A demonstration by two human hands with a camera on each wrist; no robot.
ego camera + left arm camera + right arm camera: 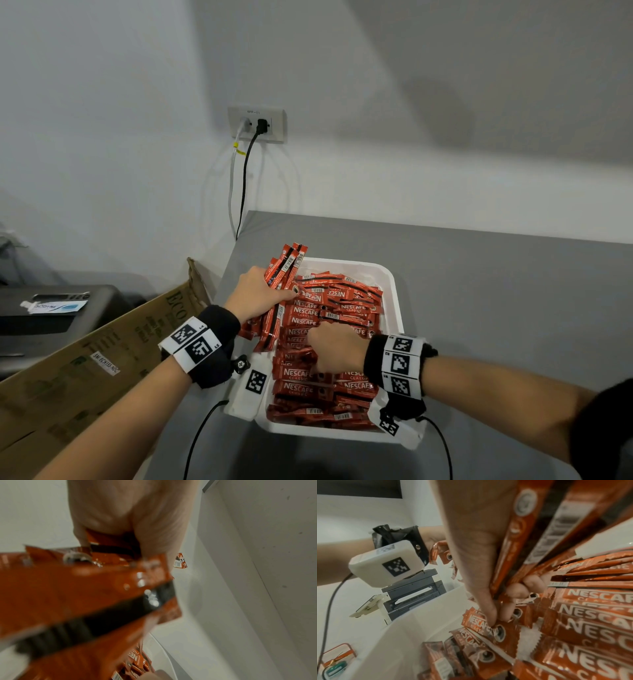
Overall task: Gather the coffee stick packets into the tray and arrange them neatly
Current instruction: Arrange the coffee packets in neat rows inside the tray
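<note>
Grey and backed by a white wall, the counter carries a white tray that is already heaped with red coffee packets. A bundle of packets is gripped in the left hand at the tray's left rim, with its far ends jutting past the tray's back corner and its near ends hanging over the rim. A few packets are pinched in the curled fingers of the right hand, which is set in the middle of the pile. Most packets are seen lying crosswise, yet the upper layers are skewed. If the bundle is released where it is held, some packets are likely to be spilled over the rim, towards the cardboard box beside the counter. The slick wrappers are judged prone to sliding, so rows already laid could be disturbed by a hand pushed through the pile.
</note>
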